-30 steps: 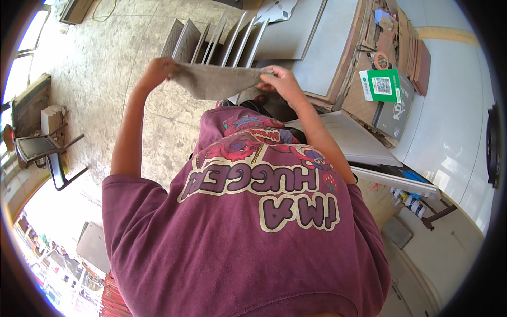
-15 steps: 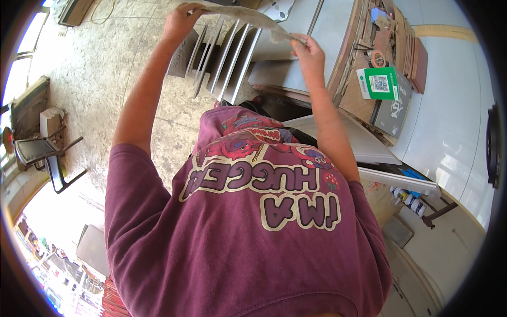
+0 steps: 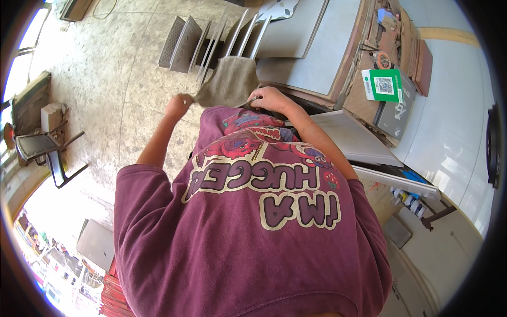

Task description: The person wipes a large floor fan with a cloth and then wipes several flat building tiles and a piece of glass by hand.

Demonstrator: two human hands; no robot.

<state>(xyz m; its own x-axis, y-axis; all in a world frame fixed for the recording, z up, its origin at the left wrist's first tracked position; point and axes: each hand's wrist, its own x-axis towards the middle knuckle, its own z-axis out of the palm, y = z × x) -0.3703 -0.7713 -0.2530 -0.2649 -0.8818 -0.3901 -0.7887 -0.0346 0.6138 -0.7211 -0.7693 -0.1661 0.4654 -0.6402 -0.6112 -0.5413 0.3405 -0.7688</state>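
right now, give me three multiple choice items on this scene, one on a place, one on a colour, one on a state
1. Where is the grey sheet?
A. flat on the floor
B. held up between both hands
C. on the chair

2. What colour is the card on the stacked boards at the right?
A. green
B. yellow
C. black

3. How does the left hand stand?
A. open and free
B. resting on the chair
C. closed on the sheet's corner

Answers:
1 B, the left hand and the right hand each grip a lower corner, and the sheet stands above the shirt.
2 A, the card is plainly green with a white patch.
3 C, its fingers are pinched shut on the sheet's left corner, far from the chair.
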